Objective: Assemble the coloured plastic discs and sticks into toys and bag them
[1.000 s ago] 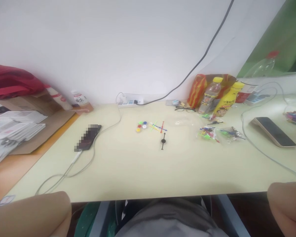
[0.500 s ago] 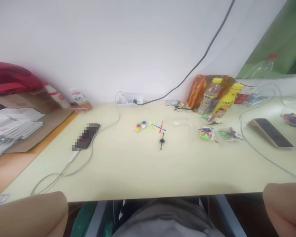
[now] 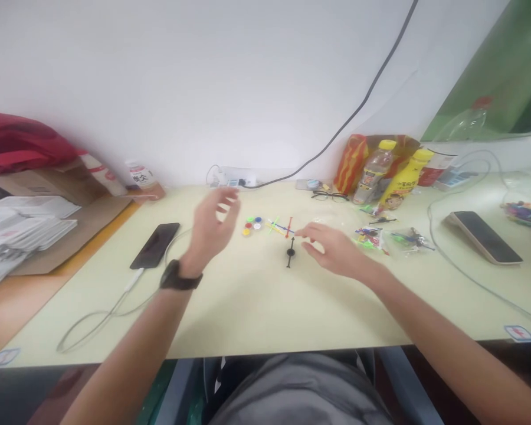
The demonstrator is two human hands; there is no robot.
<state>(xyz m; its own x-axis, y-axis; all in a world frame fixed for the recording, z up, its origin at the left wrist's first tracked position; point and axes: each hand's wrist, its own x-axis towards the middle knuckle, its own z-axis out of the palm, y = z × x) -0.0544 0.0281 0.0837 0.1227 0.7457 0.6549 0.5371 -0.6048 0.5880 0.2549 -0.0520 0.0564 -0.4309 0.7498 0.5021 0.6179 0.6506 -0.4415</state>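
Note:
My left hand (image 3: 215,221) is raised over the table, fingers curved and apart, with nothing in it. To its right lies a small group of coloured round discs (image 3: 252,226). My right hand (image 3: 327,245) hovers just right of a black double-ended arrow with a round centre (image 3: 291,252), its thumb and fingers apart and empty. Near its fingertips are a red arrow-shaped stick (image 3: 288,227) and crossed green, yellow and blue sticks (image 3: 275,226), flat on the table. Whether any fingertip touches them I cannot tell.
Bags of small coloured parts (image 3: 369,238) lie right of centre, with glasses (image 3: 330,196) and bottles (image 3: 402,180) behind. A phone (image 3: 154,245) on a cable is at left, another device (image 3: 485,237) at right. A power strip (image 3: 234,179) stands by the wall.
Both arms have come forward from the table's near edge. My left hand is now above the table left of the discs, my right beside the black arrow. The parts have not moved.

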